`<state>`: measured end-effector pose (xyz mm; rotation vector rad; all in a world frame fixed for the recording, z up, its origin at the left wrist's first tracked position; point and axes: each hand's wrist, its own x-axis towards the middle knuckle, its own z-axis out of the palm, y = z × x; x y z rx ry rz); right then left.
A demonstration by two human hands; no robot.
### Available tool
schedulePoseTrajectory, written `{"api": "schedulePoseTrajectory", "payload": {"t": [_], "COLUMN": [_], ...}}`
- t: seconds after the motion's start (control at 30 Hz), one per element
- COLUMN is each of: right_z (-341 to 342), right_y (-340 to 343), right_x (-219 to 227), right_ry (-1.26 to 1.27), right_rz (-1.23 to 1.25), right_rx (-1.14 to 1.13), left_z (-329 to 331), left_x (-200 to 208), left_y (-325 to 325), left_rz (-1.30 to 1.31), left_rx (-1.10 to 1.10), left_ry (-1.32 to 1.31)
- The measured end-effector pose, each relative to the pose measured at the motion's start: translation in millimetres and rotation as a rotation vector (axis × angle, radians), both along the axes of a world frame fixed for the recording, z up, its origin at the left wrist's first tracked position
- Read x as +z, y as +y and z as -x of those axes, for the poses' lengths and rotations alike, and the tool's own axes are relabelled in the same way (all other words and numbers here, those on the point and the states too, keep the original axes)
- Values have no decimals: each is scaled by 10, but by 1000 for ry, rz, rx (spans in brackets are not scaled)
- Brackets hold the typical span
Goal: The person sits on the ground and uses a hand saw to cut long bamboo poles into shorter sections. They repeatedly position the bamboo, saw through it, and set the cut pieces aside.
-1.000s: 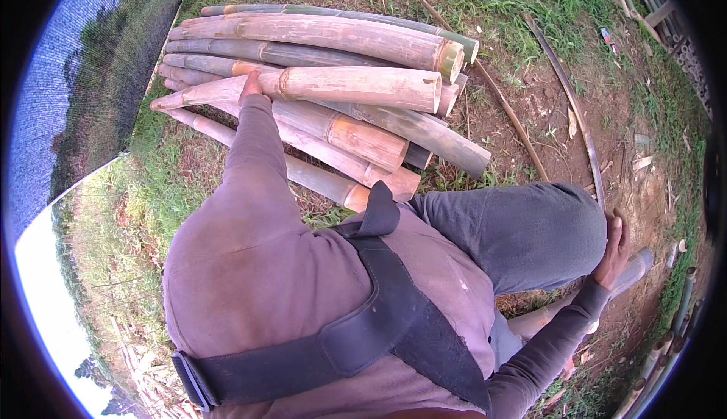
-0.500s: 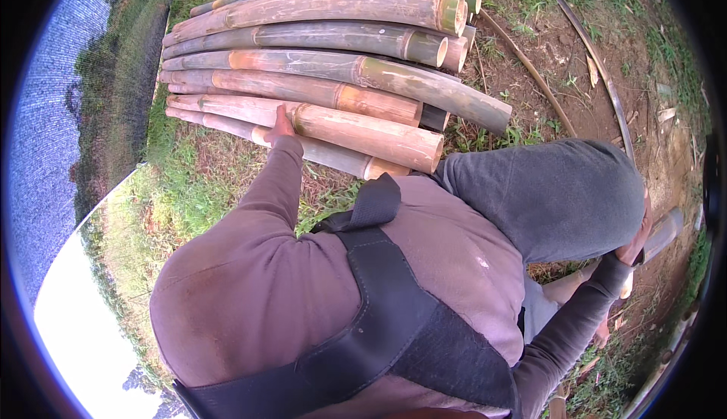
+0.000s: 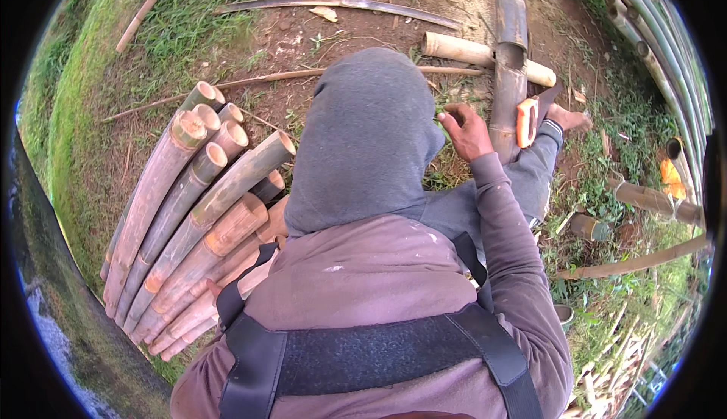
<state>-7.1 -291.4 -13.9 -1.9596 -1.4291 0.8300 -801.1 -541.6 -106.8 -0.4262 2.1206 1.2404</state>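
Note:
Beside my raised knee is my right hand, fingers loosely bent and thumb apart, with nothing plainly held. Close to it lies a dark bamboo length with an opening cut in its upper side. It crosses over a paler bamboo piece. A saw with an orange handle rests against the dark length, near my bare foot. At the left, my left hand shows only a sliver by the near poles of a bamboo pile; the shoulder strap hides most of its fingers.
A long thin split strip curves over the soil ahead, with a thin stick nearer. Long green poles lean at the far right. Short bamboo offcut and a brown pole lie at the right; dark netting stands left.
The view has swung to the right, bringing the saw and notched bamboo into sight. My right hand has come off my knee. My left hand is now mostly hidden by the strap.

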Motion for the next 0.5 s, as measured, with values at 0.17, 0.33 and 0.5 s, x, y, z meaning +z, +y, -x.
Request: {"api": "schedulePoseTrajectory", "payload": {"t": [0.17, 0.33, 0.5], "right_z": [179, 35, -162], "right_y": [-640, -600, -544], "right_x": [-327, -269, 1071], "right_ry": [-45, -23, 43], "right_rz": [100, -31, -619], "right_rx": [-110, -220, -331], "left_z": [-18, -1347, -4051], "left_x": [268, 1458, 3532], "left_y": [776, 3270, 4060], "left_rz": [590, -508, -1721], "left_rx": [-188, -671, -1305], "left_ry": [631, 1081, 962]}}
